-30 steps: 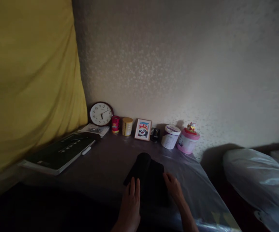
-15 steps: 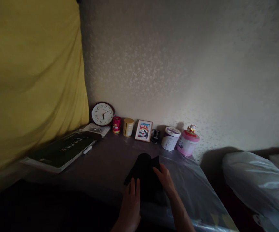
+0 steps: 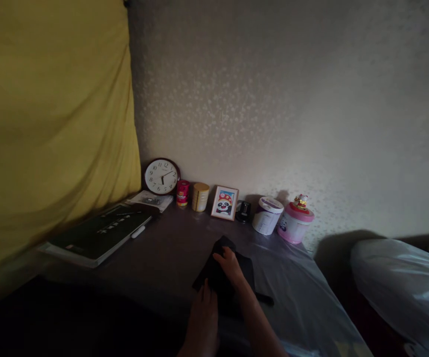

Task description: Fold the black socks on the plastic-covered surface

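Note:
A black piece of cloth (image 3: 214,274), too dark for me to tell its kind, lies partly folded on the table in front of me. My right hand (image 3: 231,265) is over its upper middle, thumb and fingers closed on the fabric. At the lower left edge of the cloth is my left hand (image 3: 203,307), its fingers stretched forward and resting against the material. A narrow dark strip (image 3: 265,298) sticks out to the right beyond my right forearm; whether it belongs to the cloth is unclear.
Along the wall stand a clock (image 3: 162,176), a red can (image 3: 182,193), a yellow can (image 3: 200,197), a panda picture frame (image 3: 224,203), a small black object (image 3: 243,211), a white tub (image 3: 268,216) and a pink-lidded tub (image 3: 295,224). Left lies a dark green book (image 3: 102,233).
My right hand has moved left from the cloth's right edge to over its upper middle. The cloth's outline has changed, and the dark strip now shows at the right. The view has shifted slightly.

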`<state>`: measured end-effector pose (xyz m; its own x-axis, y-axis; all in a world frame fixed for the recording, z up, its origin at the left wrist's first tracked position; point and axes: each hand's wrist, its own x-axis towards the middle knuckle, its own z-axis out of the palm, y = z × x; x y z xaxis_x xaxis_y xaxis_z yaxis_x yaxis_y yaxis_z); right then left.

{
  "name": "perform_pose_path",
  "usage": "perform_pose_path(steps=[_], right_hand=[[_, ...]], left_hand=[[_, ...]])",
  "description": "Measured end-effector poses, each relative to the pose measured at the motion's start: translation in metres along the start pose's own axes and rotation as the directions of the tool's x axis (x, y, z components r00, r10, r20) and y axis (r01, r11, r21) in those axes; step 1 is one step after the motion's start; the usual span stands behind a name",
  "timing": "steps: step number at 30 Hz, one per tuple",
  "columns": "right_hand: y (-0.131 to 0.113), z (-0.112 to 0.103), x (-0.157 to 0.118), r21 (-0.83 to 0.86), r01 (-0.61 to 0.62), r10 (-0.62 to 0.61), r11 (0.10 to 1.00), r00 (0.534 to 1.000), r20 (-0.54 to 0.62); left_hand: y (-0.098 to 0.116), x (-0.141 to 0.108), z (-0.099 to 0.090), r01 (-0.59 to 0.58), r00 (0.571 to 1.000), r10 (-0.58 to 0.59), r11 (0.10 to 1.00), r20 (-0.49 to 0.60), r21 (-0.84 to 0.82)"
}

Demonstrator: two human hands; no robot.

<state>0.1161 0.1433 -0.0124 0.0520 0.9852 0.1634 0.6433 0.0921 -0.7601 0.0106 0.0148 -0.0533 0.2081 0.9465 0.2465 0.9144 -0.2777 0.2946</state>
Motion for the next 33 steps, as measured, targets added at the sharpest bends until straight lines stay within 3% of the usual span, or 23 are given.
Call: perform_pose_path(steps=[6,11,16,22,28,33], right_hand=[[-0.003,0.002,0.001,-0.093,-0.106,0.109,0.990,0.993,0.038],[-0.014,-0.002,-0.003,0.008,-0.063,0.061,0.998,0.987,0.152],[-0.025,-0.005,-0.011,0.133,0.123,-0.160,0.984,0.933,0.323],[-0.030,-0.009,-0.027,0.110,0.248,-0.272,0.962,0.877,0.397],[-0.026,-0.017,-0.042,0.019,0.434,-0.422,0.901,0.864,0.272],[-0.019,-0.021,-0.038,-0.054,0.601,-0.569,0.798,0.779,0.264]], left_hand=[[-0.025,-0.009,0.011,-0.106,0.990,0.107,0.994,-0.091,0.020],[-0.021,-0.009,-0.012,-0.141,0.956,0.133,0.990,-0.262,-0.012],[0.002,0.006,-0.030,-0.197,0.967,0.180,0.977,-0.181,-0.084],[-0.002,0.018,-0.019,-0.130,0.991,0.129,0.988,-0.018,-0.087],[-0.004,0.018,-0.008,-0.124,0.992,0.127,0.986,0.021,-0.109],[-0.007,0.020,-0.001,-0.102,0.993,0.107,0.989,0.042,-0.108]])
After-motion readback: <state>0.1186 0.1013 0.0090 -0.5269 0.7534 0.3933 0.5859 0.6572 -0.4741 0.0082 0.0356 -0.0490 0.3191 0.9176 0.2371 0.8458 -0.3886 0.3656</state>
